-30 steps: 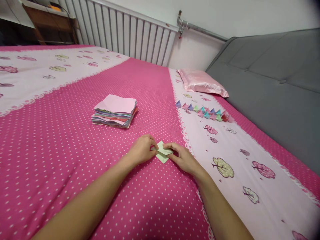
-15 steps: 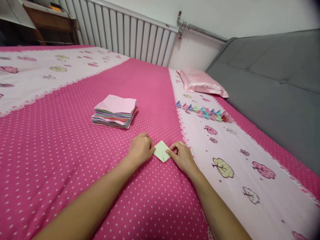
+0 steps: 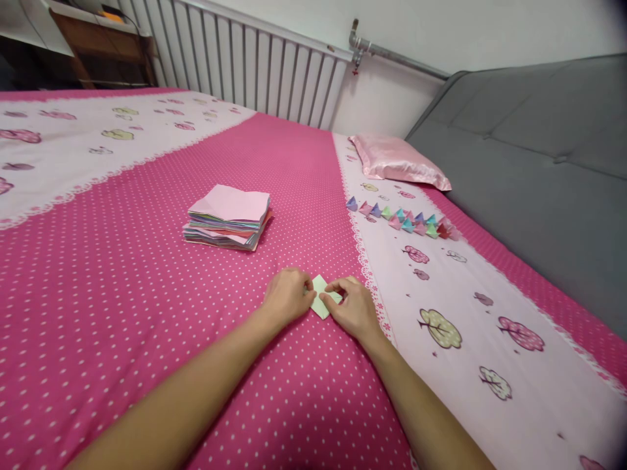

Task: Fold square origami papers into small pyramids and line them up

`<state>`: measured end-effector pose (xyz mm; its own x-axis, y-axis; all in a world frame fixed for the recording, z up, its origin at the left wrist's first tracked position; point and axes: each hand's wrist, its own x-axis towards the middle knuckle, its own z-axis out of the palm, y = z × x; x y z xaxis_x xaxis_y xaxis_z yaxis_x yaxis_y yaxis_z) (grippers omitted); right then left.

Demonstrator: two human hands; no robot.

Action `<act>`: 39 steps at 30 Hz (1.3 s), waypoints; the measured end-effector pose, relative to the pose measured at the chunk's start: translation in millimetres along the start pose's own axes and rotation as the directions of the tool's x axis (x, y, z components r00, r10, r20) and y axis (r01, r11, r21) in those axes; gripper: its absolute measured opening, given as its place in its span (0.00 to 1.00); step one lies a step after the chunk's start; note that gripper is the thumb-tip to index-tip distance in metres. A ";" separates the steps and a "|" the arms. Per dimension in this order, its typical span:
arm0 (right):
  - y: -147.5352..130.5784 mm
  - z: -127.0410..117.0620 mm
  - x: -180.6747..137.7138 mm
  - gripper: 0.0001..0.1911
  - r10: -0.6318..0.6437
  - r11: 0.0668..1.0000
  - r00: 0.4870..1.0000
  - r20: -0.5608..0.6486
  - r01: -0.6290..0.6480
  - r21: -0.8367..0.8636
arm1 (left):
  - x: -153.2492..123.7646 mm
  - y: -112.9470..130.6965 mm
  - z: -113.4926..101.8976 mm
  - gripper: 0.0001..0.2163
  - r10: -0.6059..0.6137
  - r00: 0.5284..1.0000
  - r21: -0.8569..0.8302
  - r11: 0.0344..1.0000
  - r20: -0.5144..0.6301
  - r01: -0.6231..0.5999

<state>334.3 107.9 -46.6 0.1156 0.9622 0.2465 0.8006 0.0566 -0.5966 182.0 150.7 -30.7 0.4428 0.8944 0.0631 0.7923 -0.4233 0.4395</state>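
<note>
A small pale green folded origami paper (image 3: pixel 320 307), diamond-shaped, lies on the pink dotted bedspread between my hands. My left hand (image 3: pixel 290 294) has its fingers curled, with the thumb and fingertips on the paper's left side. From the right, my right hand (image 3: pixel 355 305) pinches the paper, thumb near its middle and index finger at the upper right edge. Parts of both side corners are hidden under the fingers.
Left of centre stands a stack of coloured paper sheets (image 3: pixel 228 219). Several small folded paper pieces (image 3: pixel 407 224) sit in rows on the right. Farther back are a pink satin pillow (image 3: pixel 399 162), a grey padded headboard (image 3: pixel 529 143) and a white radiator (image 3: pixel 255 62).
My left hand has shifted right over the paper's left corner. My right thumb has come further in toward the middle, so less of the paper shows. The view has moved slightly.
</note>
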 end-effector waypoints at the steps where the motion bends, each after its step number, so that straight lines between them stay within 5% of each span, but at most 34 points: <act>1: -0.9 0.9 -0.2 0.07 0.005 1.000 1.000 -0.006 -0.005 -0.008 | -0.3 1.0 0.9 0.08 -0.020 1.000 0.001 1.000 -0.006 0.020; 15: 1.9 0.8 2.1 0.06 0.031 0.999 0.999 0.017 -0.031 -0.044 | -0.7 1.3 -1.0 0.09 -0.059 0.998 -0.024 0.998 0.032 0.060; 30: 16.2 -4.3 1.9 0.21 0.046 0.997 0.995 0.090 -0.051 0.050 | 0.6 -1.6 -6.9 0.13 -0.082 0.993 -0.051 0.995 0.086 0.087; 39: 20.0 -15.0 3.5 0.23 -0.044 0.991 0.983 0.177 0.020 0.133 | 3.9 -18.4 -12.8 0.15 0.185 0.977 -0.082 0.981 0.106 -0.177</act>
<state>359.5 108.4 -46.3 -0.0258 0.9908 0.1331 0.7177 0.1110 -0.6874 163.8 163.9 -27.1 0.6238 0.7801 0.0485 0.6640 -0.5617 0.4936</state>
